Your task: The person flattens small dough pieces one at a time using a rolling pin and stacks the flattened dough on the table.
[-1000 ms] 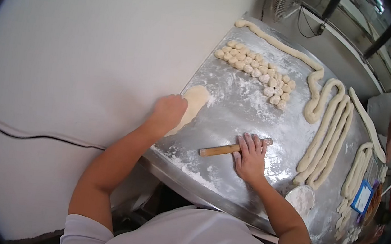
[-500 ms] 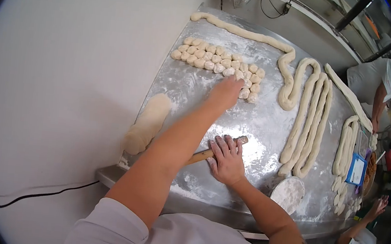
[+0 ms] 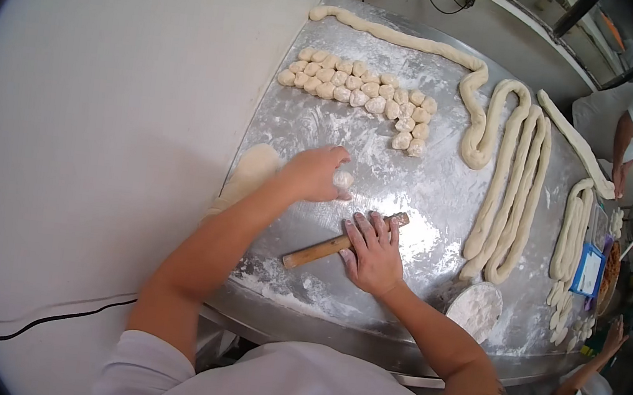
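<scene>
Between the curved fingers and thumb of my left hand (image 3: 317, 174) is a small dough ball (image 3: 343, 180), low over the metal table. My right hand (image 3: 377, 256) lies across a wooden rolling pin (image 3: 317, 252), its fingers over the far side and its thumb at the near side. A flattened oblong of dough (image 3: 250, 172) rests at the table's left edge, partly hidden by my left forearm. Farther back, several dough balls (image 3: 370, 89) sit in close rows.
Long dough ropes (image 3: 503, 194) lie folded on the floured table (image 3: 411, 178). A bowl of flour (image 3: 476, 310) stands near the front edge. At the right are a blue-framed item (image 3: 589, 270), smaller dough pieces and two other people, partly visible.
My left hand went from the flattened dough to the rows of balls, then came back toward me with one ball. My right hand stays on the rolling pin. The camera view has shifted.
</scene>
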### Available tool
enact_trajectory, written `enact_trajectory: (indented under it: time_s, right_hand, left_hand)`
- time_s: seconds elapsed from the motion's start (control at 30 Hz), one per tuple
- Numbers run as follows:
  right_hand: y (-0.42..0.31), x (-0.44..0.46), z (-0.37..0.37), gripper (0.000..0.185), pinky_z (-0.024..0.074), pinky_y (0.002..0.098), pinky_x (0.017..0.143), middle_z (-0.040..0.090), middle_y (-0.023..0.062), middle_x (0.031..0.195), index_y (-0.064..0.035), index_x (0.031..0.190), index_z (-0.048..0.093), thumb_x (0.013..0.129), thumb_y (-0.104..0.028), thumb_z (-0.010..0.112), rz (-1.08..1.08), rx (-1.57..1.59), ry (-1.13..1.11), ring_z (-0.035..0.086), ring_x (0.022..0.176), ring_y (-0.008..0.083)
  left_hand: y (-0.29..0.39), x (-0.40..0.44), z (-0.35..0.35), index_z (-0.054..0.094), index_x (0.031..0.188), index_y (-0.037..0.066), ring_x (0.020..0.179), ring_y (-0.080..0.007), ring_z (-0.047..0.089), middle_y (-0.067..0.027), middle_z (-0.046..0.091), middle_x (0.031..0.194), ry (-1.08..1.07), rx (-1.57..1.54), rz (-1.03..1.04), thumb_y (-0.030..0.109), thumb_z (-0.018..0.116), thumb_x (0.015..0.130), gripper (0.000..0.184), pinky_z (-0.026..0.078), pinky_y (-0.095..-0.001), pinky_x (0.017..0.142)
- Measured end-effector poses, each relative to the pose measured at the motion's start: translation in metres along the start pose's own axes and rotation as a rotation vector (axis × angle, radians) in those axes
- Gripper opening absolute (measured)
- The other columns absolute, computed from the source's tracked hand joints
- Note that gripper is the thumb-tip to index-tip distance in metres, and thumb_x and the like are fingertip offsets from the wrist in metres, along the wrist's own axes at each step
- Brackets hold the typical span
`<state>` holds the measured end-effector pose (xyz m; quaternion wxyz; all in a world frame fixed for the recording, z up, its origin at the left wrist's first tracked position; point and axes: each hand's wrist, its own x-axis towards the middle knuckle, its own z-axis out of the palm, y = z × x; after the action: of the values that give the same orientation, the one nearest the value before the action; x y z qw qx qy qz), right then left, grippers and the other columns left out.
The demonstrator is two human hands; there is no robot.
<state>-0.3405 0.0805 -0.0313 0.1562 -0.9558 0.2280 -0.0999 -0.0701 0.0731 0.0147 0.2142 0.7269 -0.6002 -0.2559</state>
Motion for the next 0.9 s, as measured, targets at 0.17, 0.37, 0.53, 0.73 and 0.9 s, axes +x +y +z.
enact_trajectory:
  time_s: [0.17, 0.37, 0.53, 0.73, 0.9]
  right_hand:
    - [0.0, 0.001, 0.001, 0.06, 0.0282, 0.0689, 0.127, 0.056, 0.0141, 0.158, -0.0144, 0.156, 0.058, 0.103, -0.041, 0.066, 0.006, 0.003, 0.0, 0.046, 0.151, 0.0422]
    - [-0.003, 0.0, 0.001, 0.057, 0.0276, 0.0689, 0.127, 0.057, 0.0149, 0.155, -0.0114, 0.151, 0.06, 0.102, -0.04, 0.067, 0.008, 0.001, 0.023, 0.045, 0.15, 0.0421]
    - [-0.001, -0.007, 0.005, 0.049, 0.0267, 0.0702, 0.126, 0.057, 0.0181, 0.153, -0.0072, 0.139, 0.064, 0.1, -0.036, 0.072, 0.001, 0.032, 0.044, 0.045, 0.15, 0.0435]
    - [0.009, -0.039, -0.017, 0.054, 0.0205, 0.0731, 0.127, 0.049, 0.0265, 0.159, -0.0014, 0.137, 0.06, 0.099, -0.037, 0.071, 0.003, 0.079, -0.043, 0.041, 0.151, 0.05]
    - [-0.008, -0.013, -0.005, 0.069, 0.0185, 0.0726, 0.127, 0.042, 0.031, 0.166, 0.0052, 0.15, 0.054, 0.101, -0.041, 0.066, 0.092, 0.003, -0.007, 0.039, 0.152, 0.0535]
  left_hand:
    - [0.0, 0.043, 0.04, 0.077, 0.101, 0.007, 0.098, -0.0397, 0.075, -0.0186, 0.078, 0.101, -0.012, 0.205, -0.048, 0.041, 0.068, 0.105, 0.036, 0.059, -0.0523, 0.082]
    - [0.008, 0.068, 0.056, 0.076, 0.1, 0.005, 0.096, -0.041, 0.075, -0.0207, 0.078, 0.101, 0.095, 0.263, -0.091, 0.045, 0.065, 0.105, 0.042, 0.058, -0.0534, 0.086]
    - [-0.014, 0.029, 0.049, 0.077, 0.108, 0.004, 0.098, -0.0424, 0.075, -0.0205, 0.078, 0.101, 0.079, 0.162, 0.0, 0.039, 0.079, 0.098, 0.037, 0.058, -0.0514, 0.091]
    - [-0.005, -0.05, 0.034, 0.079, 0.105, 0.003, 0.099, -0.0416, 0.076, -0.0219, 0.079, 0.104, -0.255, -0.117, -0.145, 0.032, 0.09, 0.089, 0.034, 0.059, -0.0477, 0.089]
    - [0.004, -0.085, 0.034, 0.081, 0.102, 0.003, 0.097, -0.0425, 0.077, -0.024, 0.079, 0.102, -0.4, -0.055, -0.168, 0.034, 0.088, 0.089, 0.034, 0.059, -0.0497, 0.086]
